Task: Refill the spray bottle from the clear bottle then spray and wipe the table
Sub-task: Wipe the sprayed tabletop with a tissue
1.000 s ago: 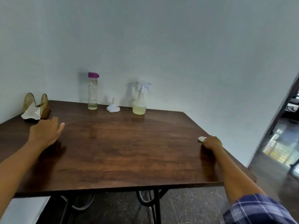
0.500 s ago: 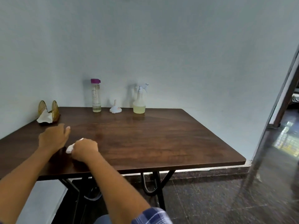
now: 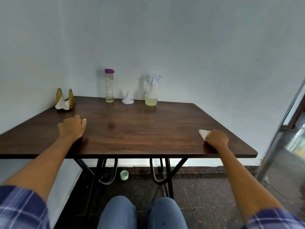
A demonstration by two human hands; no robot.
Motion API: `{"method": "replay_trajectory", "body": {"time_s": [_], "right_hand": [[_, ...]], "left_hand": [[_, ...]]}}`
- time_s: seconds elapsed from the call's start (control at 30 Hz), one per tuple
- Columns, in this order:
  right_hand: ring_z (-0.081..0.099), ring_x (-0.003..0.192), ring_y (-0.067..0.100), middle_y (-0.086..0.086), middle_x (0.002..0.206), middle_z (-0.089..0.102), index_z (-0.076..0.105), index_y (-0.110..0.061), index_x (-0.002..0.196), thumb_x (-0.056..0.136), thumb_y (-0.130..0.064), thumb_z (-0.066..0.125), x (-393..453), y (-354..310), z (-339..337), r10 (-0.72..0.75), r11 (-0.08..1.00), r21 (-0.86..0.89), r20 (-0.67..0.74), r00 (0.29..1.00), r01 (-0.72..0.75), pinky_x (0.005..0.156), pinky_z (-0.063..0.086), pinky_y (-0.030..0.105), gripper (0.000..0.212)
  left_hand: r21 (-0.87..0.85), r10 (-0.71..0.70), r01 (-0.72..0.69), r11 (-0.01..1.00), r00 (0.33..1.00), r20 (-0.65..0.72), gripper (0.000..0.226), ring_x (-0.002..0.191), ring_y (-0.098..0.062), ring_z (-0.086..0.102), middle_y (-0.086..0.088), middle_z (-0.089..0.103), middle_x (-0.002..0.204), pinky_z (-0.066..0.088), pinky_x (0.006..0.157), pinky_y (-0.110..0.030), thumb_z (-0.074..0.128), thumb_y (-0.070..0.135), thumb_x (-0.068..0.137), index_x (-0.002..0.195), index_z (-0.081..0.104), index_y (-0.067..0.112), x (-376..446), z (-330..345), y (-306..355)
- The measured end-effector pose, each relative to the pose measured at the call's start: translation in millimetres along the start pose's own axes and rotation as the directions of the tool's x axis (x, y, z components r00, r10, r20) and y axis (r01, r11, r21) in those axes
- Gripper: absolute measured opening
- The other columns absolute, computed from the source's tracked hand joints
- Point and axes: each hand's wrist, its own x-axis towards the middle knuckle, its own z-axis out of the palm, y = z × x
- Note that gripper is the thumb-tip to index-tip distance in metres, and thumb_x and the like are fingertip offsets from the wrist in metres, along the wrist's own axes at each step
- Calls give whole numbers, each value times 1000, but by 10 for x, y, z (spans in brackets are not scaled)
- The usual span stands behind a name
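The right hand [image 3: 217, 138] grips a white tissue [image 3: 203, 134] near the table's [image 3: 148, 129] right front corner, left hand [image 3: 71, 128] resting flat, so a wide wipe could run off the edge; spray bottle [image 3: 151, 93] and clear bottle [image 3: 109, 85] stand at the back edge.

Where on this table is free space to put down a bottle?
The wide middle of the table is bare, between the left hand and the right hand holding the tissue. The back edge is crowded: napkin holder, clear bottle, funnel, spray bottle.
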Motion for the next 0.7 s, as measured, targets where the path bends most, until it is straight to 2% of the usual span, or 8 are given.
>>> {"method": "replay_trajectory", "body": {"time_s": [0.13,0.2,0.3,0.37,0.47,0.57,0.63,0.7], "right_hand": [[57,113,36,21,123,59,56,1,122,96,-29,45,-277,-155,-31,40,999,29,-35,999,-39,97,44,43,42],[58,113,34,19,122,60,57,0,121,95,-27,47,-500,-538,-2,-34,999,41,-32,999,36,95,44,40,39],[61,107,26,12,116,65,61,-6,115,92,-28,49,-917,-1321,102,-232,969,98,20,973,229,86,48,32,34],[63,105,24,10,113,66,62,-7,112,92,-28,50,-1288,-1896,174,-392,912,158,55,918,380,82,49,30,32],[62,107,28,13,115,65,63,-5,113,91,-27,52,-1941,-2574,238,-622,768,258,78,779,587,85,48,33,33],[60,108,31,15,116,63,61,-4,115,89,-22,53,-2351,-2787,242,-748,655,261,92,657,709,93,48,40,32],[60,105,32,14,112,63,61,-4,113,88,-18,54,-2364,-2685,222,-767,633,254,75,637,732,90,49,38,30],[62,103,32,13,111,64,62,-4,110,87,-18,54,-2205,-2419,189,-741,661,235,50,670,713,84,47,35,28]], "left_hand": [[-17,12,-12,1000,1000,-13,42,103,-40,55,-25,60,109,41,87,-44,30,32,100,110,53,-1,-38,-16,52],[-15,23,-24,1000,1000,-15,42,102,-39,55,-24,60,108,42,87,-44,29,32,100,111,53,0,-80,-8,48],[-20,31,-32,999,999,-27,41,100,-38,56,-23,61,105,43,86,-44,29,32,100,110,53,0,-134,27,-19],[-41,22,-24,999,999,-47,41,98,-38,56,-23,62,103,43,85,-45,30,31,100,110,54,0,-162,44,-122],[-67,-47,40,997,994,-96,40,100,-41,56,-26,62,104,43,85,-46,32,29,100,112,55,-2,-217,32,-265],[-58,-76,69,996,989,-130,40,97,-43,56,-28,62,102,43,84,-48,33,27,100,109,55,-4,-309,33,-276],[-70,-86,77,995,987,-138,39,93,-43,57,-28,62,97,45,84,-49,33,27,100,103,56,-4,-362,27,-221],[-117,-85,70,991,987,-134,41,95,-44,56,-28,62,98,43,83,-48,32,28,100,103,56,-5,-398,24,-83]]}}
